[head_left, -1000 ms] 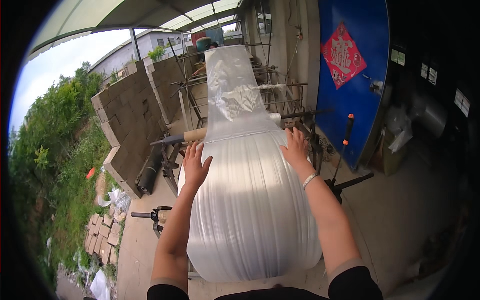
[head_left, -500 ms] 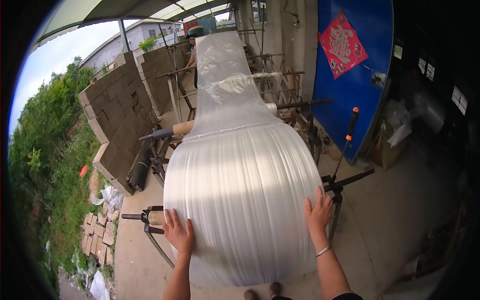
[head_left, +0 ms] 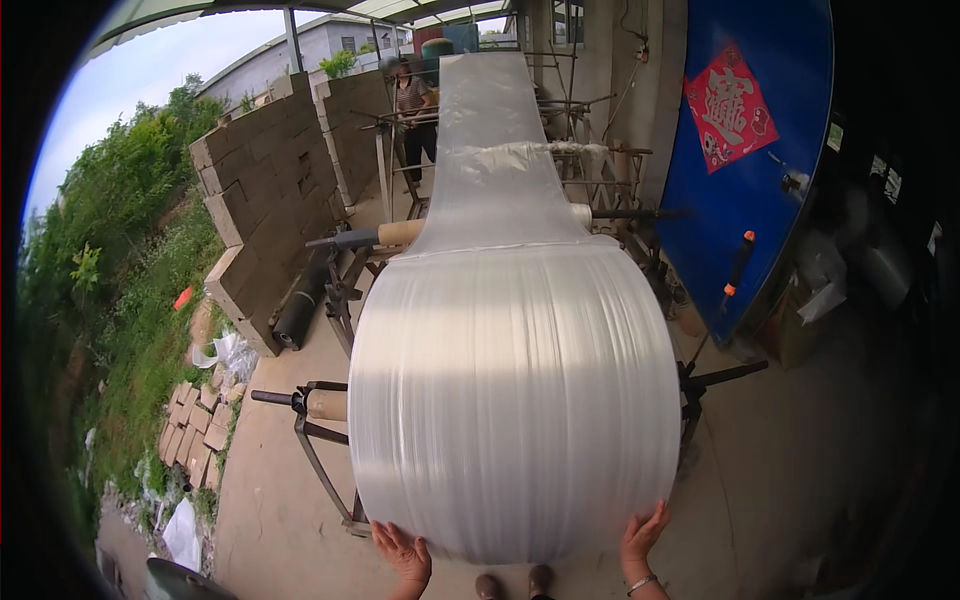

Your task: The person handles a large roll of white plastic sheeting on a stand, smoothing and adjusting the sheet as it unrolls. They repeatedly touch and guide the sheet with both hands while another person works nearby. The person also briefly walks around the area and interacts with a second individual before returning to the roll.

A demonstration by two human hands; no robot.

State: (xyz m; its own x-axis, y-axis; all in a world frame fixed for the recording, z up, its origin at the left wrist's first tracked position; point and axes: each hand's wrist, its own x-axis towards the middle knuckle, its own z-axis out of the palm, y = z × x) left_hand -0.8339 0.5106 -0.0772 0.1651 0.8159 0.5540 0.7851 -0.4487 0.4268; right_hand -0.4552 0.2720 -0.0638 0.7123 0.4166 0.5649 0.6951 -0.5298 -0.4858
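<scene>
A huge roll of whitish, see-through plastic film (head_left: 510,400) fills the middle in front of me. A sheet of film (head_left: 490,190) stretches from its top to the frames at the back. My left hand (head_left: 403,558) is at the roll's lower left edge, fingers spread and no object in it. At the lower right edge is my right hand (head_left: 643,540), also open, wearing a bracelet on the wrist. Both hands appear to rest against the film. The roll sits on a brown core (head_left: 327,404) over a dark metal shaft (head_left: 270,397).
A metal stand (head_left: 318,470) supports the shaft. A screwdriver-like tool with a black and orange handle (head_left: 740,262) stands upright at right, before a blue door (head_left: 770,90). Block walls (head_left: 265,180) line the left. A person (head_left: 413,110) stands at the back.
Both my hands have moved down the roll's sides toward its near lower edge. The view has shifted, and the person at the back now shows more fully.
</scene>
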